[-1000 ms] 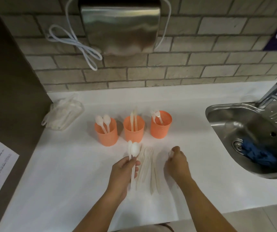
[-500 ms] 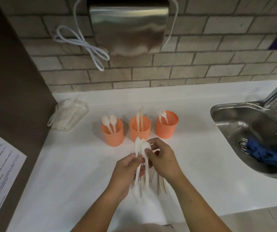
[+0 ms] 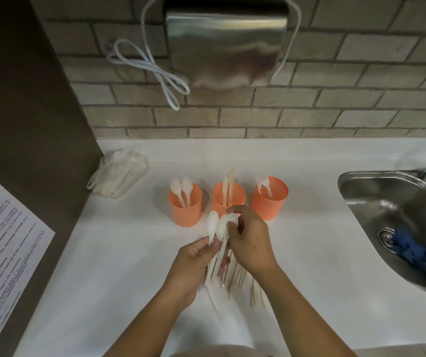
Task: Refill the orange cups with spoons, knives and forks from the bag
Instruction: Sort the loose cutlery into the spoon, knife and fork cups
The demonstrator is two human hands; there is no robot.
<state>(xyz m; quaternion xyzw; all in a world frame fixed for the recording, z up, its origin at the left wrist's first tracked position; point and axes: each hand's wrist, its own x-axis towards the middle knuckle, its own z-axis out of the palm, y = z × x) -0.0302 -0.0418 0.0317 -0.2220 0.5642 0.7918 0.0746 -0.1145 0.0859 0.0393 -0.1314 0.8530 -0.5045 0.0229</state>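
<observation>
Three orange cups stand in a row on the white counter: the left cup (image 3: 185, 210) holds two spoons, the middle cup (image 3: 221, 199) two knives, the right cup (image 3: 271, 199) two forks. My left hand (image 3: 193, 264) grips a bunch of white plastic spoons (image 3: 217, 228) by their handles, just in front of the middle cup. My right hand (image 3: 250, 238) pinches the bowl of one of those spoons. More loose white cutlery (image 3: 242, 276) lies on the counter beneath my hands. The clear plastic bag (image 3: 119, 173) with cutlery inside lies at the back left.
A steel sink (image 3: 397, 228) with a blue cloth (image 3: 423, 253) in it is on the right, with a tap at its far corner. A metal dispenser (image 3: 227, 47) and a looped white cable (image 3: 152, 70) hang on the brick wall. A printed sheet (image 3: 3, 248) is on the left.
My right hand came over from the counter to the spoons held in my left hand and now pinches one. The view has shifted closer and slightly left.
</observation>
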